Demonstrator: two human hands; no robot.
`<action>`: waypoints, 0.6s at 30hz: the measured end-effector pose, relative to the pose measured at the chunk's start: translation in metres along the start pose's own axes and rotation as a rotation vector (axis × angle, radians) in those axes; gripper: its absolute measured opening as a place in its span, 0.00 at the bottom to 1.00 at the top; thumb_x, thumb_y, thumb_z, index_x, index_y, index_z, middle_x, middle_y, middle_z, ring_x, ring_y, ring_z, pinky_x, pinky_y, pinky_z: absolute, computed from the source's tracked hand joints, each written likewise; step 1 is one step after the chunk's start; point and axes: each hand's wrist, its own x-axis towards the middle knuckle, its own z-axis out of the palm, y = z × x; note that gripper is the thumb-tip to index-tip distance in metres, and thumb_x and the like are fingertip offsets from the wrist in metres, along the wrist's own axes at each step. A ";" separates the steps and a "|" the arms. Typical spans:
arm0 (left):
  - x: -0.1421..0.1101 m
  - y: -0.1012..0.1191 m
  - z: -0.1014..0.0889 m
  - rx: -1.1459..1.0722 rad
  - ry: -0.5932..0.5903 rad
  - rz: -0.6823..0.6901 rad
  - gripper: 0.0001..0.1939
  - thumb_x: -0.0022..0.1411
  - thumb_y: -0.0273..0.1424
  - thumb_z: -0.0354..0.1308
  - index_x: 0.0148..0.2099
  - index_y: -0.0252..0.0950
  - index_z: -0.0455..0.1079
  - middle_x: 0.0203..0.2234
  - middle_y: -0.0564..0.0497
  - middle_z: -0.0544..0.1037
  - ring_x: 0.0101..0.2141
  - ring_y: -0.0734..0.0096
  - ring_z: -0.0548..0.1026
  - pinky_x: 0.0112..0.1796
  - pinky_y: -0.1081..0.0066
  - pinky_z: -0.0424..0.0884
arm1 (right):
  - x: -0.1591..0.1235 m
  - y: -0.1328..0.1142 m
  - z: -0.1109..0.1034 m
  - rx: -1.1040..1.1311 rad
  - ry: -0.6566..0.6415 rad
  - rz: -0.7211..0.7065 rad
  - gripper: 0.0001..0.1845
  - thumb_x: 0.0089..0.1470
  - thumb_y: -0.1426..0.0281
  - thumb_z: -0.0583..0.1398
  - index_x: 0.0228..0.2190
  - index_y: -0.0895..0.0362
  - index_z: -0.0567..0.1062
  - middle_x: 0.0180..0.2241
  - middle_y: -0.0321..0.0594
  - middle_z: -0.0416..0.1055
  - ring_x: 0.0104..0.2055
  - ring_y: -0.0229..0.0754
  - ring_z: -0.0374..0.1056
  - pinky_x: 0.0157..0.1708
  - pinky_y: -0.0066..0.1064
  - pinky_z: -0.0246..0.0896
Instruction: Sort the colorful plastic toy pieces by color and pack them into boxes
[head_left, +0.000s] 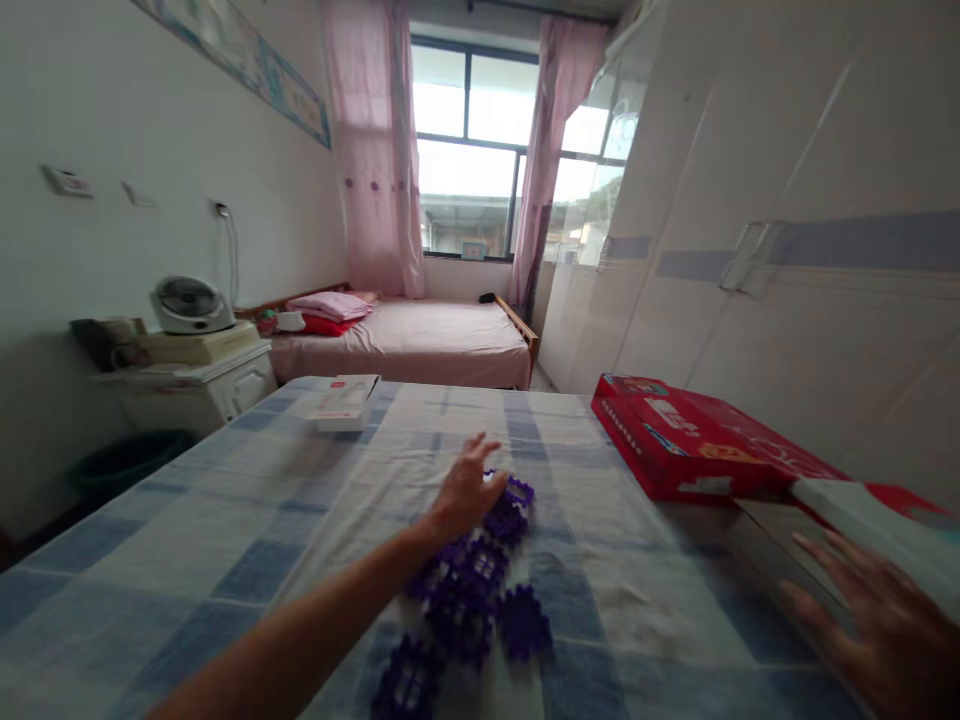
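Observation:
Purple toothed plastic pieces (465,600), some with window-like cutouts, lie in a loose pile on a checked cloth. My left hand (469,490) is over the far end of this pile, fingers stretched forward and apart. Beneath its thumb side shows a purple frame piece (519,491); whether the hand touches it I cannot tell. A solid-looking purple square (523,624) sits a little apart on the right. At the lower right, my right hand (877,620) is blurred, its fingers spread over a grey-beige flat panel or box (776,545). Nothing shows in its grasp.
A red box (675,430) lies at the right, beside a white and red item (862,505). On the far left of the blue-and-white cloth (322,500) is a small white box (346,403). Beyond stand a bed (442,340), a nightstand with a fan (191,303) and a wardrobe (750,150).

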 end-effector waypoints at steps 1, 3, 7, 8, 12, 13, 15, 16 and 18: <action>0.012 -0.015 -0.019 0.130 0.116 0.000 0.23 0.54 0.29 0.54 0.54 0.33 0.65 0.60 0.43 0.59 0.61 0.59 0.54 0.60 0.66 0.48 | 0.002 -0.014 0.006 0.009 0.031 -0.048 0.33 0.51 0.54 0.48 0.59 0.37 0.49 0.61 0.42 0.51 0.62 0.55 0.48 0.55 0.49 0.48; 0.034 -0.048 -0.057 0.402 0.332 -0.045 0.26 0.56 0.33 0.53 0.57 0.32 0.61 0.62 0.41 0.55 0.62 0.55 0.47 0.60 0.61 0.45 | 0.003 -0.043 0.016 -0.002 0.070 -0.152 0.33 0.53 0.56 0.48 0.60 0.39 0.49 0.59 0.43 0.53 0.61 0.55 0.51 0.53 0.49 0.52; 0.061 -0.110 -0.119 0.732 0.566 -0.360 0.40 0.54 0.45 0.55 0.61 0.26 0.50 0.62 0.29 0.48 0.61 0.44 0.46 0.56 0.49 0.49 | -0.001 -0.076 0.042 -0.001 0.080 -0.228 0.28 0.54 0.59 0.48 0.56 0.51 0.57 0.56 0.48 0.60 0.55 0.56 0.60 0.48 0.48 0.60; 0.065 -0.122 -0.129 0.761 0.561 -0.477 0.43 0.51 0.48 0.56 0.61 0.27 0.50 0.61 0.28 0.49 0.61 0.43 0.48 0.54 0.50 0.51 | -0.002 -0.078 0.049 -0.001 0.094 -0.245 0.27 0.54 0.59 0.48 0.55 0.52 0.60 0.55 0.48 0.61 0.54 0.55 0.62 0.47 0.47 0.61; 0.074 -0.156 -0.151 0.764 0.518 -0.630 0.46 0.47 0.53 0.55 0.59 0.28 0.52 0.56 0.28 0.58 0.56 0.43 0.58 0.50 0.55 0.60 | -0.007 -0.080 0.060 -0.024 0.121 -0.325 0.23 0.55 0.63 0.50 0.52 0.53 0.62 0.53 0.46 0.62 0.51 0.51 0.64 0.44 0.41 0.63; 0.075 -0.160 -0.153 0.760 0.507 -0.630 0.45 0.47 0.53 0.55 0.59 0.27 0.53 0.54 0.28 0.60 0.55 0.43 0.60 0.49 0.56 0.61 | -0.008 -0.081 0.059 -0.032 0.124 -0.333 0.22 0.55 0.64 0.50 0.52 0.53 0.62 0.53 0.47 0.62 0.51 0.51 0.64 0.44 0.41 0.63; 0.077 -0.165 -0.156 0.763 0.482 -0.627 0.43 0.47 0.53 0.54 0.58 0.26 0.54 0.51 0.29 0.62 0.53 0.42 0.62 0.47 0.57 0.62 | -0.008 -0.086 0.054 -0.038 0.132 -0.342 0.21 0.56 0.66 0.49 0.51 0.54 0.62 0.52 0.48 0.63 0.51 0.51 0.64 0.44 0.42 0.63; 0.078 -0.166 -0.157 0.770 0.472 -0.624 0.42 0.48 0.52 0.54 0.57 0.27 0.55 0.51 0.30 0.63 0.52 0.41 0.62 0.46 0.57 0.62 | -0.009 -0.089 0.052 -0.037 0.132 -0.338 0.20 0.56 0.66 0.49 0.50 0.55 0.63 0.52 0.48 0.63 0.51 0.51 0.63 0.44 0.42 0.62; 0.079 -0.165 -0.157 0.783 0.460 -0.616 0.39 0.48 0.50 0.54 0.56 0.28 0.58 0.51 0.32 0.63 0.51 0.39 0.62 0.44 0.56 0.62 | -0.010 -0.093 0.049 -0.038 0.110 -0.316 0.20 0.56 0.66 0.49 0.50 0.55 0.63 0.52 0.48 0.62 0.52 0.51 0.63 0.44 0.42 0.62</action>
